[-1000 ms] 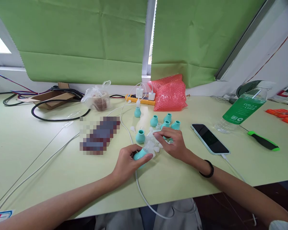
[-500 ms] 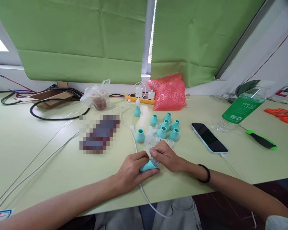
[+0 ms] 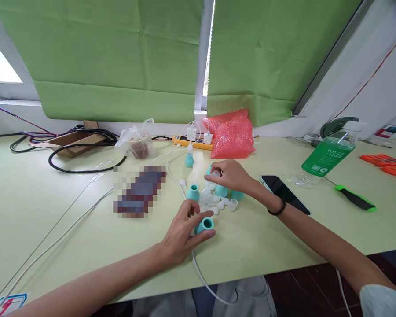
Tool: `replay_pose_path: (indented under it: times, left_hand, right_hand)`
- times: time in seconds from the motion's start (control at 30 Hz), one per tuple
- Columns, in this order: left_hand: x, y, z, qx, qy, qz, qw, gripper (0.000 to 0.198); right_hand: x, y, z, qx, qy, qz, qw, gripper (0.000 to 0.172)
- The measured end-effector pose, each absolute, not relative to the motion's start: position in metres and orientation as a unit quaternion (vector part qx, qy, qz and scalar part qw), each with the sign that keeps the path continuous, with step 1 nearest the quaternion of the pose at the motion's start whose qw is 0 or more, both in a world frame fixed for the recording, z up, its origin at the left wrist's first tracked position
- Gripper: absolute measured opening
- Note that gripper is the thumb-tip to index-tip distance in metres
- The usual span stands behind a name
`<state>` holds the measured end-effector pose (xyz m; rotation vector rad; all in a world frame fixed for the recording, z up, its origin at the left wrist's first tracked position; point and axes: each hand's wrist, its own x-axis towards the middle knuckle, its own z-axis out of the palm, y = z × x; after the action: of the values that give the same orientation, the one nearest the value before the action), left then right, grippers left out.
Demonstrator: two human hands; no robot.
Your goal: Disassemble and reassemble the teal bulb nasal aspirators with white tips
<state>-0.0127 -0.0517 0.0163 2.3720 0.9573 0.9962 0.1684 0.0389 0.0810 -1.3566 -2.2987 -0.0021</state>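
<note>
Heap: a low scatter of clear and white plastic bits [image 3: 206,198] lies on the pale yellow-green tabletop [image 3: 102,233]; I place everything else from it.
Left hand: at the heap's near left side, the left hand [image 3: 183,231] has thumb and fingers clasped around a smooth turquoise bulb [image 3: 203,226].
Held bulb: just on the near side of the heap, its round mouth tipped up toward the person.
Right hand: over the heap's far side, the right hand [image 3: 232,176] has its fingertips at a small clear plastic cup [image 3: 215,174]; whether they grip it, I cannot tell.
Other bulbs: one turquoise bulb [image 3: 193,192] stands just left of the heap, beside the left fingers; more sit by the heap under the right hand.
Near edge: a strip of tabletop runs between heap and edge, and a white cable [image 3: 198,268] drops over it toward the lap.
Leftward: a wide stretch of plain tabletop reaches out from the heap, a pixelated dark patch [image 3: 140,191] partway along.
Rightward: a black-screened smartphone [image 3: 287,191] lies near the heap, partly behind the wrist; a green-labelled clear bottle [image 3: 328,158] stands well apart.
Beyond: a yellow power strip [image 3: 183,142] and red bubble-wrap bags [image 3: 232,138] bound the heap's far side.
</note>
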Motion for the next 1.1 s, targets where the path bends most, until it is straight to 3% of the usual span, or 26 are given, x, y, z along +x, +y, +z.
replay_pose_path:
  times: [0.13,0.27,0.4,0.53,0.8,1.1]
  left_hand:
    - [-0.014,-0.049,0.019,0.821,0.373,0.37,0.223,0.027]
    - [-0.017,-0.041,0.032,0.777,0.376,0.459,0.209,0.021]
    - [-0.021,-0.019,0.054,0.732,0.404,0.519,0.178,0.019]
    - [-0.02,0.02,0.07,0.753,0.434,0.469,0.157,0.023]
    - [0.0,0.091,0.038,0.795,0.447,0.376,0.165,0.014]
    - [0.003,0.094,0.041,0.803,0.433,0.378,0.158,0.026]
  right_hand:
    - [0.162,0.056,0.062,-0.496,-0.861,-0.063,0.094,0.032]
    - [0.163,0.057,0.053,-0.48,-0.869,-0.087,0.076,0.034]
    - [0.173,0.051,0.061,-0.45,-0.877,-0.103,0.133,0.032]
    - [0.188,0.036,0.068,-0.405,-0.885,-0.065,0.22,0.025]
    - [0.214,-0.021,0.045,-0.353,-0.862,-0.089,0.352,0.012]
    - [0.221,-0.029,0.012,-0.343,-0.835,-0.097,0.42,0.018]
